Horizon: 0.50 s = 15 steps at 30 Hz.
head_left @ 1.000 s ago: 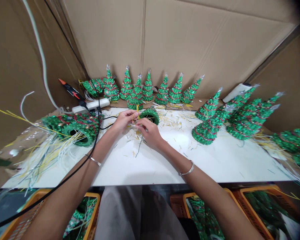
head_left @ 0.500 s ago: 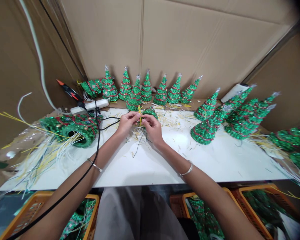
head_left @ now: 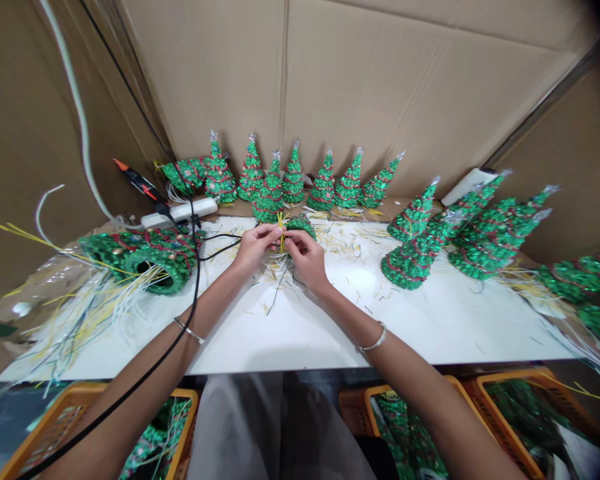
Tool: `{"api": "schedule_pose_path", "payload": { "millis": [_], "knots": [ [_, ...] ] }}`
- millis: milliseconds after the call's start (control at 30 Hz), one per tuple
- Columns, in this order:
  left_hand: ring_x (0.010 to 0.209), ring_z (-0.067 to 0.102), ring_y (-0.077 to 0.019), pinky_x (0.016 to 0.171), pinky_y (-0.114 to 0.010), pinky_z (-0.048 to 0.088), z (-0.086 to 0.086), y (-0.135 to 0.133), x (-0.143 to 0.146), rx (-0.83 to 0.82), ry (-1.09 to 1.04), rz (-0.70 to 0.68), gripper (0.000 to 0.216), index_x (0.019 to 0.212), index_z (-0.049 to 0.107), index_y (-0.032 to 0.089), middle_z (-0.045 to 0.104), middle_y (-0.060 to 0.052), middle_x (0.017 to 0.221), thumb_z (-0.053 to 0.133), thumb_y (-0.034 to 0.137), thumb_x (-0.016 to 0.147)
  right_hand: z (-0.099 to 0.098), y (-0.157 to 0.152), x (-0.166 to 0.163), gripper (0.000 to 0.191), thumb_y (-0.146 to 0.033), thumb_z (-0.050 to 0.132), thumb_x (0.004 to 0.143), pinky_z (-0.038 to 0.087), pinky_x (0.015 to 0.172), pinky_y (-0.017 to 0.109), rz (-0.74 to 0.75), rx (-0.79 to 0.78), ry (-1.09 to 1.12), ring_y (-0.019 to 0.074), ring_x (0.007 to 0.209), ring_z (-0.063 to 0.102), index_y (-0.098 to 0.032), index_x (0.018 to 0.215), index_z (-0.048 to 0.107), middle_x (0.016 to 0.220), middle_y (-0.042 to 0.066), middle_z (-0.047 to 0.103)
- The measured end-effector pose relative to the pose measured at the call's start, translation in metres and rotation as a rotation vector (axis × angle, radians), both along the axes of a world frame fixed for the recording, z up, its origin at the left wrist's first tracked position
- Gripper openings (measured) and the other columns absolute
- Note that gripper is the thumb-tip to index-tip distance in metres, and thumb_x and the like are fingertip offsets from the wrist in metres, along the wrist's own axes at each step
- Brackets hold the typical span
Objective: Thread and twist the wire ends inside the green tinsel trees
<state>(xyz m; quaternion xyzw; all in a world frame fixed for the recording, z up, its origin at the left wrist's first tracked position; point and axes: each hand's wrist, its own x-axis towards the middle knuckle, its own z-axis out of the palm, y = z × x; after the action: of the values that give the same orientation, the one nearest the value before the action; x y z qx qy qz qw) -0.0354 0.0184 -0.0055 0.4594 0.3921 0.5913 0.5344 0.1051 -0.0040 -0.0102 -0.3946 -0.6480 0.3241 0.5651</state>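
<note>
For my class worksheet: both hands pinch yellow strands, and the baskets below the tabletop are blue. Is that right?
No, the head view shows the baskets below the tabletop are orange, not blue. The left hand and right hand do pinch yellow strands.

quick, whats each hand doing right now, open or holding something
Left hand: closed, pinching the yellow strands.
Right hand: closed, fingertips pinching the same yellow strands.

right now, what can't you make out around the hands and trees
head view: whether yellow strands are knotted, too small between left hand and right hand
head view: base of tinsel tree nearest the hands, hidden by right hand
head view: rightmost trees, cut off by right edge
</note>
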Motion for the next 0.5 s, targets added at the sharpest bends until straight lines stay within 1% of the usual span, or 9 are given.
{"api": "schedule_pose_path", "payload": {
  "millis": [200, 300, 500],
  "knots": [
    [0.063, 0.053, -0.0088, 0.059, -0.023, 0.041, 0.0000, 0.0005, -0.0001, 0.003, -0.003, 0.008, 0.043, 0.079, 0.075, 0.015, 0.070, -0.003, 0.082, 0.088, 0.048, 0.054, 0.0003, 0.0010, 0.0011, 0.020, -0.029, 0.056, 0.086, 0.039, 0.060, 0.025, 0.000, 0.009, 0.005, 0.0117, 0.061, 0.046, -0.017, 0.096, 0.069, 0.078, 0.001, 0.063],
    [0.062, 0.052, -0.0089, 0.059, -0.023, 0.041, -0.0004, 0.0008, -0.0002, 0.008, 0.005, 0.015, 0.043, 0.079, 0.075, 0.015, 0.070, -0.003, 0.079, 0.088, 0.048, 0.054, 0.0004, 0.0009, 0.0014, 0.020, -0.029, 0.056, 0.086, 0.039, 0.059, 0.025, -0.001, -0.003, -0.003, 0.0115, 0.061, 0.046, -0.018, 0.096, 0.069, 0.078, 0.001, 0.063],
    [0.062, 0.052, -0.0100, 0.060, -0.023, 0.039, -0.0025, 0.0016, -0.0009, 0.035, 0.033, 0.005, 0.038, 0.081, 0.075, 0.016, 0.065, -0.001, 0.071, 0.085, 0.046, 0.060, 0.0020, -0.0002, 0.0015, 0.018, -0.030, 0.057, 0.085, 0.037, 0.057, 0.024, -0.002, 0.003, -0.006, 0.0109, 0.058, 0.043, -0.017, 0.093, 0.068, 0.072, -0.001, 0.061]
  ]
}}
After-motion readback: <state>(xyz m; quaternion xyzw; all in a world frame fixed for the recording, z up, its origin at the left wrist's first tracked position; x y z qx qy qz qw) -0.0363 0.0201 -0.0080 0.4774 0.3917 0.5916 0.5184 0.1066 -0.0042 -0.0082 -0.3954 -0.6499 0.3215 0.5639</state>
